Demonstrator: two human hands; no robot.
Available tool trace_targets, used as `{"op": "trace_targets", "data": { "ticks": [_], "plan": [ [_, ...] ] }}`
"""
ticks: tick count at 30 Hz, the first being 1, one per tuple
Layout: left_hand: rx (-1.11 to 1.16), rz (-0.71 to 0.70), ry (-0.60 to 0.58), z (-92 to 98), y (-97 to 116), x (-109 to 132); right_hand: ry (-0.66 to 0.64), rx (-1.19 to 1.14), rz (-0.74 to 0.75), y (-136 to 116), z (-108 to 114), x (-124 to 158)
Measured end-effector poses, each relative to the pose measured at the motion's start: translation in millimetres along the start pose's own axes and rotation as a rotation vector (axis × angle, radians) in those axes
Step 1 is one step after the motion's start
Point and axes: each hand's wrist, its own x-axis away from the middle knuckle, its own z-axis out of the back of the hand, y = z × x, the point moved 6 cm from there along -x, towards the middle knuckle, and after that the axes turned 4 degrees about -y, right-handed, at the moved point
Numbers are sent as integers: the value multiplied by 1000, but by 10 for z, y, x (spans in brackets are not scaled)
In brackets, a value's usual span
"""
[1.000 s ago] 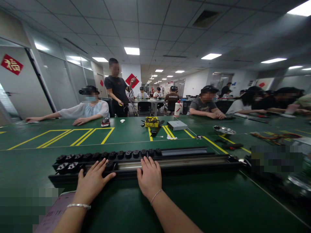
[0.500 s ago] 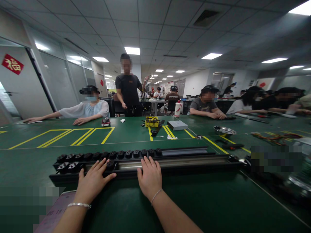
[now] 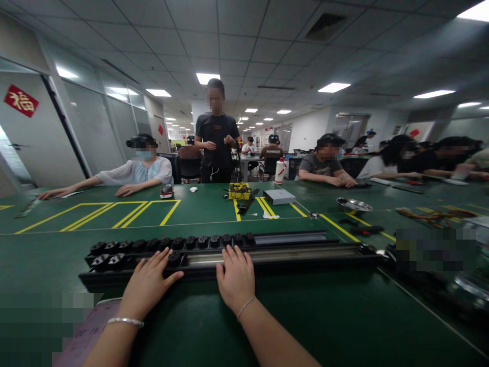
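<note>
A long black rail [image 3: 290, 253] lies across the green table [image 3: 198, 326] in front of me. A row of several small black parts [image 3: 171, 242] sits along its left half, and a bare metal strip runs along its right half. My left hand [image 3: 147, 286] lies flat with fingers spread, fingertips touching the rail's near edge by the black parts. My right hand [image 3: 236, 278] rests palm down at the rail's middle, fingers stretched onto it. Neither hand holds anything. Both wrists wear thin bracelets.
A pink sheet [image 3: 89, 334] lies by my left forearm. Farther off are a yellow cable bundle [image 3: 239, 191], a grey box [image 3: 278, 197], a metal bowl [image 3: 353, 205] and red-handled tools [image 3: 433, 216]. Seated people line the table's far side; one person stands [image 3: 216, 137] behind it.
My hands have stayed on the rail. The standing person across the table has walked to the right and brought both hands together at chest height.
</note>
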Motion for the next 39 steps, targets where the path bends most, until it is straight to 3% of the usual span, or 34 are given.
{"op": "trace_targets", "data": {
  "ticks": [11,39],
  "plan": [
    [15,-44,28,35,9,-13,15,-47,2,6,-4,4],
    [-21,0,36,38,41,8,14,-47,5,21,-6,-2]
  ]
}}
